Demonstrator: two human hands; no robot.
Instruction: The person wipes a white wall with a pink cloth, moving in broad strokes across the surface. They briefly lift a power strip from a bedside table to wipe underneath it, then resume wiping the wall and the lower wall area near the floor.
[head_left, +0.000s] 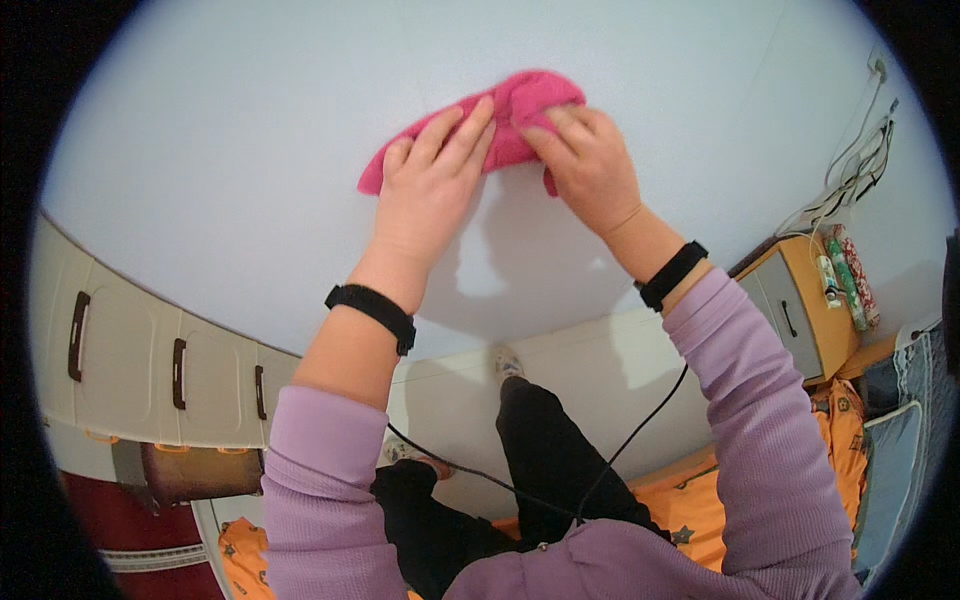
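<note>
A bright pink cloth (517, 154) lies bunched and folded against a pale, smooth wall (262, 150). My left hand (433, 176) holds the cloth's left half pressed to the wall, fingers extended over it; the thumb is not clearly visible. At the right end, my right hand (592, 165) grips a bunched fold between thumb and curled fingers, slightly blurred. A small corner of the cloth hangs below that hand. Both wrists wear black bands, and shadows of the arms fall on the wall beneath.
Beige cabinets (135, 337) with dark handles run along the left. A wooden cabinet (806, 300) on the right carries a power strip (829, 281) and patterned rolls; loose cables (855, 176) hang above. Orange bedding (686, 517) lies behind my legs. A black cord (637, 435) crosses before my body.
</note>
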